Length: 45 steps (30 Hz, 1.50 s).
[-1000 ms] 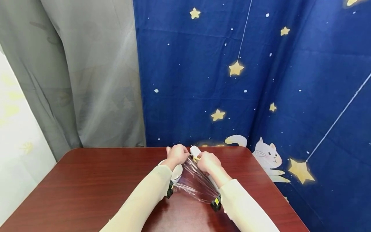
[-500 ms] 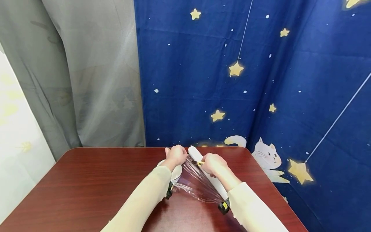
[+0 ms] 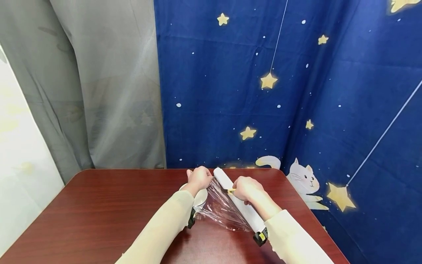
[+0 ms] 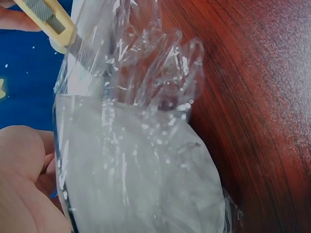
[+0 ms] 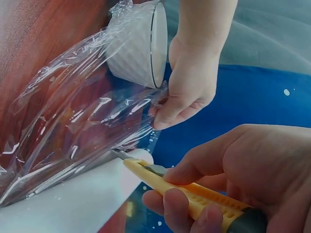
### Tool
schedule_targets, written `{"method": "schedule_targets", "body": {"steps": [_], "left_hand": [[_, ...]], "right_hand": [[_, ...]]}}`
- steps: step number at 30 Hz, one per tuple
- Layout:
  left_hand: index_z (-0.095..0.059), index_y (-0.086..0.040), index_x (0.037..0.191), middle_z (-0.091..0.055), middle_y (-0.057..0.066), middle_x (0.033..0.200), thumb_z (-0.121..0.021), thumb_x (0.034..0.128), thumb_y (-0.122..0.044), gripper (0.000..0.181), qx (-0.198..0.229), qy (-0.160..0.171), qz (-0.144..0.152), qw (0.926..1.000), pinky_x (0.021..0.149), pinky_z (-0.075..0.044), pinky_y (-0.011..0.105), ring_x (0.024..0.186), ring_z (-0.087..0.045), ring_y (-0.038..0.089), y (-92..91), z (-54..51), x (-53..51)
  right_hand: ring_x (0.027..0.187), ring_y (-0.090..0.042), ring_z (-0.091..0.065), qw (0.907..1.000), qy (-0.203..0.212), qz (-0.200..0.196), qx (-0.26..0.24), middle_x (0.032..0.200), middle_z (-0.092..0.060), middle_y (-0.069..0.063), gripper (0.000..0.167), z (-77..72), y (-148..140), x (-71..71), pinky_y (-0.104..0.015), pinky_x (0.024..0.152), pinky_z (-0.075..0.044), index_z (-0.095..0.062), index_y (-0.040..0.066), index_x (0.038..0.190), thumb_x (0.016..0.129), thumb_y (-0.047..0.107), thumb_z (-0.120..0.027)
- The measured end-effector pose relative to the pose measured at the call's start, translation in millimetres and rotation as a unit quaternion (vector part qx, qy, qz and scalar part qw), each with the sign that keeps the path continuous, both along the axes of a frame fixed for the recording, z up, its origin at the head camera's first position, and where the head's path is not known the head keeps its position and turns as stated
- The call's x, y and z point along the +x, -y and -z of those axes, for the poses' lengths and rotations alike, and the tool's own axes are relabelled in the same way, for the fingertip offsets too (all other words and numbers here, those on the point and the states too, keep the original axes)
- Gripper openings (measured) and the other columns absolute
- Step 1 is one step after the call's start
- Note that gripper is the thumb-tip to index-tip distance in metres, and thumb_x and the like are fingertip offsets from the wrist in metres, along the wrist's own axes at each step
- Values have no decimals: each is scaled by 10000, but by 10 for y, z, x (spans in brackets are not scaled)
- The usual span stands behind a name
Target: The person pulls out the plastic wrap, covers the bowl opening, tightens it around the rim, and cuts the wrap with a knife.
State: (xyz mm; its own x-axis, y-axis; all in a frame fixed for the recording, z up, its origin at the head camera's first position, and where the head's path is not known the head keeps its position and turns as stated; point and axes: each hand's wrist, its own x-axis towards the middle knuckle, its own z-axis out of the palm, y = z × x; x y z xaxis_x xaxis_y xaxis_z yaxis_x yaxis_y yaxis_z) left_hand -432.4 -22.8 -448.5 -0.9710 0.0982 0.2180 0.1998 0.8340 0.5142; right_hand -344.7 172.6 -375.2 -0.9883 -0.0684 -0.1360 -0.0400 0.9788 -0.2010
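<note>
A sheet of clear cling film (image 3: 221, 208) stretches from a white roll (image 3: 246, 209) on the right to a white bowl (image 3: 200, 198) on the left. My left hand (image 3: 199, 178) pinches the film's far edge beside the bowl. In the right wrist view the bowl (image 5: 130, 48) shows a textured side and a thin dark rim, with film lying against it. My right hand (image 3: 248, 188) grips a yellow utility knife (image 5: 187, 193). Its blade meets the film along the roll (image 5: 82, 191). In the left wrist view, film (image 4: 131, 145) covers the bowl's opening.
The dark red wooden table (image 3: 118, 205) extends to the left and toward me. Behind its far edge hang a grey curtain (image 3: 115, 84) and a blue star-patterned curtain (image 3: 224, 80). A small black camera sits on each wrist.
My right hand has drawn the knife toward me and to the right along the roll, uncovering more of the roll's far end. My left hand has barely moved and keeps its pinch.
</note>
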Motion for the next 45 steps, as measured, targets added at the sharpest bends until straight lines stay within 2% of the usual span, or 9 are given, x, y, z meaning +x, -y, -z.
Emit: {"method": "schedule_targets", "body": {"steps": [8, 15, 19, 23, 26, 29, 36, 45], "left_hand": [[-729, -200, 669, -723, -61, 728, -724, 980, -180, 312, 91, 30, 19, 10000, 1029, -344, 565, 807, -648, 182, 30, 8, 7], [-641, -206, 590, -642, -65, 613, -702, 973, -162, 390, 245, -44, 64, 9997, 977, -332, 537, 716, -587, 163, 64, 21, 19], [-600, -218, 571, -599, -78, 587, -697, 975, -159, 420, 268, -34, 95, 9996, 970, -331, 529, 709, -569, 158, 68, -4, 34], [-599, -202, 575, -599, -55, 585, -701, 992, -160, 432, 297, 14, 109, 9995, 975, -324, 532, 716, -575, 172, 74, -39, 47], [-630, -196, 604, -626, -52, 617, -707, 1007, -170, 411, 319, 33, 102, 9994, 995, -324, 544, 746, -595, 175, 79, -57, 46], [-658, -195, 632, -651, -51, 650, -706, 1018, -179, 390, 318, 37, 91, 9994, 1016, -325, 552, 774, -609, 178, 86, -61, 36], [-689, -182, 673, -687, -37, 699, -704, 1021, -181, 348, 318, 53, 84, 9994, 1067, -331, 576, 825, -652, 199, 107, -55, 14], [-659, -194, 656, -683, -49, 718, -700, 1020, -173, 367, 289, 135, 20, 9995, 1118, -324, 603, 878, -671, 213, 129, -71, -10]], "right_hand": [[538, -181, -713, 9996, 126, -135, 201, 1067, -791, -24, 252, -100, -25, 80, -334, 590, -527, -823, 175, 1212, 975, 181, -738], [560, -207, -732, 9990, 289, -199, 283, 850, -734, 0, 195, -172, -73, 161, -323, 539, -524, -828, 190, 1125, 946, 165, -754], [547, -194, -720, 9982, 306, -335, 391, 862, -744, 13, 201, -221, -116, 214, -324, 537, -536, -841, 185, 1118, 940, 158, -750], [542, -193, -718, 9969, 400, -484, 467, 771, -776, -30, 183, -269, -165, 280, -308, 513, -526, -842, 186, 1049, 942, 114, -712], [482, -166, -657, 9960, 487, -564, 500, 658, -757, -73, 191, -300, -208, 335, -284, 460, -491, -830, 190, 983, 935, 77, -684], [448, -142, -587, 9952, 544, -656, 483, 619, -724, -53, 203, -332, -248, 391, -260, 423, -447, -831, 178, 982, 931, 61, -672], [438, -138, -538, 9945, 717, -687, 345, 628, -721, -73, 224, -387, -343, 521, -249, 417, -423, -841, 145, 1023, 913, 41, -675], [416, -127, -534, 9934, 879, -684, 286, 612, -719, -100, 226, -437, -468, 693, -238, 412, -403, -832, 156, 975, 898, 21, -667]]}}
